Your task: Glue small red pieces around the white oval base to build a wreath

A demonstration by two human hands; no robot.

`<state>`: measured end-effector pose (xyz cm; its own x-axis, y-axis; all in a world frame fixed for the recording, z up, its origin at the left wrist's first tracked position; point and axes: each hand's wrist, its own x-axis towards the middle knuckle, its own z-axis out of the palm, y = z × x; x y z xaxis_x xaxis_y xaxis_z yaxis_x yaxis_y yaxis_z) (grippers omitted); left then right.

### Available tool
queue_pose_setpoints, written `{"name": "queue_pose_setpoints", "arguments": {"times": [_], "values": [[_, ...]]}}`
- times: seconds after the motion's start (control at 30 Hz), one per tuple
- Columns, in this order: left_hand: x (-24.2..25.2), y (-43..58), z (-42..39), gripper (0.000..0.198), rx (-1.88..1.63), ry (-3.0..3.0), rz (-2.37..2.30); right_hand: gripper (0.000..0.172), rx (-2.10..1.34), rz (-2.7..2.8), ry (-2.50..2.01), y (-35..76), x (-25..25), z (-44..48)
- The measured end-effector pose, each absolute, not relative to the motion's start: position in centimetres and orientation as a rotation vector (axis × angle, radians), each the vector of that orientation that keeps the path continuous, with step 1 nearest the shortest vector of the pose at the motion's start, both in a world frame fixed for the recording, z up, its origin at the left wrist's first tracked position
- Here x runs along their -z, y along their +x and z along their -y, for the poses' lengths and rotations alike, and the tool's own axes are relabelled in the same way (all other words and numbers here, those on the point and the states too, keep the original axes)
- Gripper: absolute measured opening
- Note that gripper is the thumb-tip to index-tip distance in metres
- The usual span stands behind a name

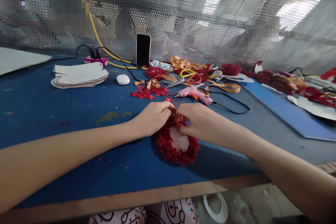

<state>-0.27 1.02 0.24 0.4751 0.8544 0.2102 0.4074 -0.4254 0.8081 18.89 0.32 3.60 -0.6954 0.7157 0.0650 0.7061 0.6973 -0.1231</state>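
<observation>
Left hand (pixel 154 117) and right hand (pixel 199 120), fingers curled tight, both pinch the far rim of the red ruffled wreath (pixel 175 147) on the blue table (pixel 52 112).

The wreath (pixel 173 147) looks like frilly red ribbon, rough, on a smooth white core. The table (pixel 52 112) wears matt blue cloth, perhaps felt, edged with bare wood. Glossy pink plastic glue gun (pixel 194 93); perforated metal screen (pixel 183 14).

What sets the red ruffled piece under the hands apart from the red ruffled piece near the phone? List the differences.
The red piece under the hands has a bare white centre; the red piece near the phone looks red all over. The left hand and right hand touch the first; the second lies untouched. Both rest on the blue table.
</observation>
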Motion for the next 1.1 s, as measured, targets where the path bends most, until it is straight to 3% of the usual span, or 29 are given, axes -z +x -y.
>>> {"name": "queue_pose_setpoints", "arguments": {"times": [0.2,0.4,0.53,0.7,0.8,0.9,0.97,1.1], "values": [[-0.3,-0.3,-1.0,0.035,-0.808,2.021,-1.051,0.017,-0.365,2.706,-1.235,19.0,-4.8,-0.4],[0.0,-0.3,-1.0,0.028,-0.832,1.905,-1.064,0.009,-0.559,2.373,-1.362,20.6,-5.4,-2.6],[0.5,-0.1,-1.4,0.027,-0.962,1.714,-1.047,0.014,-1.085,2.122,-1.479,20.9,-3.6,-3.2],[1.0,0.0,-1.7,0.029,-1.171,1.570,-1.116,0.014,-1.440,2.018,-1.293,20.4,-3.1,-2.2],[0.8,-0.2,-1.6,0.039,-1.136,1.732,-1.169,0.020,-1.155,2.073,-1.241,21.2,-3.1,-3.0],[0.5,-0.6,-1.5,0.041,-1.011,2.081,-1.243,0.019,-0.289,2.059,-1.305,23.1,-2.8,-5.1],[0.4,-0.8,-1.5,0.037,-0.937,2.327,-1.244,0.021,0.106,2.046,-1.434,24.4,-2.5,-6.6],[0.6,-0.9,-1.6,0.038,-0.792,2.607,-1.202,0.040,0.176,2.256,-1.701,26.1,-1.6,-8.5]]}}
